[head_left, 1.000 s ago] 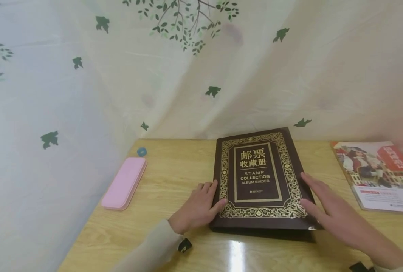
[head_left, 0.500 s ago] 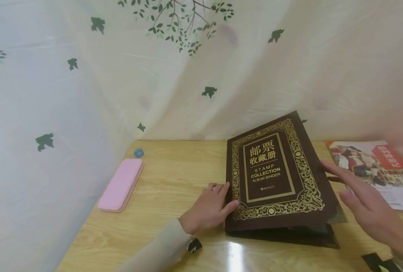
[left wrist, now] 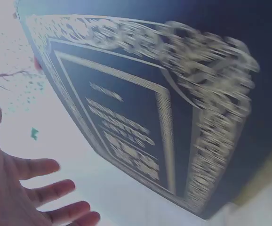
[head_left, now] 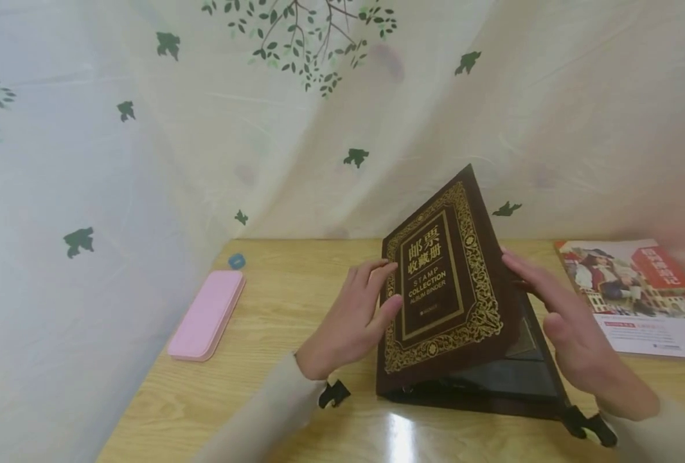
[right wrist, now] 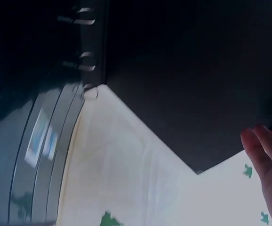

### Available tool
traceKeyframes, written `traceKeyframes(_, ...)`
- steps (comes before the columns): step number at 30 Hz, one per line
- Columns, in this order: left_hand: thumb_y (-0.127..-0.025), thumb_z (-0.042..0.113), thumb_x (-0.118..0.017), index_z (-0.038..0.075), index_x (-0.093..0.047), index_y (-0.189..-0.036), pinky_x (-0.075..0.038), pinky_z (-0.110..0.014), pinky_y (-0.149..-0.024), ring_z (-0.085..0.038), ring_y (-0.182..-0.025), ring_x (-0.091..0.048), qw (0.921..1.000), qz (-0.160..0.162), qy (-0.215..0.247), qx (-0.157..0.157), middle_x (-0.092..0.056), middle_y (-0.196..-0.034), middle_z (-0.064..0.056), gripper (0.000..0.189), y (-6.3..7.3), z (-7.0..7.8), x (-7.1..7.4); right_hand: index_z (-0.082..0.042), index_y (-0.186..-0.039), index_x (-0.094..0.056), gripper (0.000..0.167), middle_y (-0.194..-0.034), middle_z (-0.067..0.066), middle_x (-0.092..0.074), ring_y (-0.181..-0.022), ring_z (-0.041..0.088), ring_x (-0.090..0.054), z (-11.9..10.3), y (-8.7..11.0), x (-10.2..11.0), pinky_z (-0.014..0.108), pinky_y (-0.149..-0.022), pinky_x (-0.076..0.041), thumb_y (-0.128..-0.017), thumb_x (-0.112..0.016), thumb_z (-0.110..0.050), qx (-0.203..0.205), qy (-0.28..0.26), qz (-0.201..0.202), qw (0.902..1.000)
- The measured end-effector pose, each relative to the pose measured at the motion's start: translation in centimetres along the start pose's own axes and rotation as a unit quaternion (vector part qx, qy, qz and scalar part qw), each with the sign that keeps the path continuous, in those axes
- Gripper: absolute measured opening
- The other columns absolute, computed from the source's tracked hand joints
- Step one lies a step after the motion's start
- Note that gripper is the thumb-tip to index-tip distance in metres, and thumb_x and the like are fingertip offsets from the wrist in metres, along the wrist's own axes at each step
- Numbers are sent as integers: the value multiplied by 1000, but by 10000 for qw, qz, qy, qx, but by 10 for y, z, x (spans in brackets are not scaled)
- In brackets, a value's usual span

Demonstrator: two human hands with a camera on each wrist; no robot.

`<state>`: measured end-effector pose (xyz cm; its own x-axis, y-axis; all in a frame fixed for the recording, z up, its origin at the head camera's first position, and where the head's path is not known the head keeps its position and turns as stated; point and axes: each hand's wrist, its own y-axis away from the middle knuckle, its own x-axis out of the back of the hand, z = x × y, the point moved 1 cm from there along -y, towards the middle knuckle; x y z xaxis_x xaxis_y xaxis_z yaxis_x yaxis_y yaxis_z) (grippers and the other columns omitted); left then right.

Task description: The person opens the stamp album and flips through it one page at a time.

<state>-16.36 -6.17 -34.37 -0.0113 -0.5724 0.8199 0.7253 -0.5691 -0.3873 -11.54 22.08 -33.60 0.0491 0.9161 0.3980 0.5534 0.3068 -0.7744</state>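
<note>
The album (head_left: 457, 312) sits on the table (head_left: 299, 286), so I'd ease the half-open cover (head_left: 442, 270) with the right hand (head_left: 576, 341), fingers straightish at its edge, thumb clear, and let the left hand (head_left: 348, 318) (fingers spread, nothing pinched) steady the album.

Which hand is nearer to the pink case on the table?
The left. The person's left hand is to the right of the pink case, between it and the stamp album. The right hand is farther away, at the album's right edge.
</note>
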Motion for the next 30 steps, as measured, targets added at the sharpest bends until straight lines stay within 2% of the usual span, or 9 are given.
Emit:
traceKeyframes(3,-102,48,-23,10,-29,-148,-27,-37,-105,-18,-132,-27,9985,192,194,-476,-30,-146,-8,60,-5,10,8,14,-137,-36,61,-144,28,-33,-136,31,-27,-2,-7,-12,30,-109,-18,-104,-29,-36,124,-339,106,9993)
traceKeyframes(6,-101,48,-20,9,-26,-149,-25,-36,-107,-19,-134,-24,9944,246,355,-965,-28,-147,-9,61,-9,22,14,15,-140,-28,63,-147,27,-27,-137,30,-26,-2,-7,-30,29,-108,-20,-104,-31,-37,118,-812,72,9966)
traceKeyframes(11,-101,50,-16,7,-26,-148,-23,-36,-107,-19,-135,-22,9864,412,476,-1516,-25,-149,-10,65,-14,37,23,13,-145,-17,67,-151,25,-19,-138,28,-23,-4,-4,-60,26,-107,-23,-103,-27,-39,17,-1045,-318,9940)
traceKeyframes(15,-100,53,-14,9,-26,-149,-25,-39,-107,-20,-136,-21,9844,489,635,-1565,-22,-150,-9,66,-11,40,33,13,-144,-19,68,-149,25,-24,-136,30,-27,-9,-6,-79,27,-107,-23,-104,-23,-41,150,-1035,-785,9914)
traceKeyframes(20,-100,54,-12,11,-33,-147,-30,-39,-102,-23,-133,-25,9842,654,721,-1476,-23,-150,-8,67,-2,33,48,12,-144,-23,65,-149,22,-26,-134,29,-31,-13,-4,-95,29,-106,-25,-104,-22,-39,257,-1042,-1302,9857)
traceKeyframes(26,-101,52,-13,13,-44,-141,-30,-39,-98,-22,-128,-29,9839,865,543,-1466,-28,-149,-7,63,10,19,60,5,-146,-23,61,-152,20,-22,-136,29,-29,-14,4,-101,34,-103,-32,-104,-25,-38,-95,-1079,-1812,9775)
traceKeyframes(30,-101,51,-15,14,-43,-141,-33,-40,-94,-21,-125,-31,9836,862,424,-1528,-29,-149,-6,61,14,14,63,-1,-149,-22,58,-154,16,-20,-137,30,-27,-15,4,-103,36,-103,-33,-104,-27,-38,-287,-1122,-2032,9723)
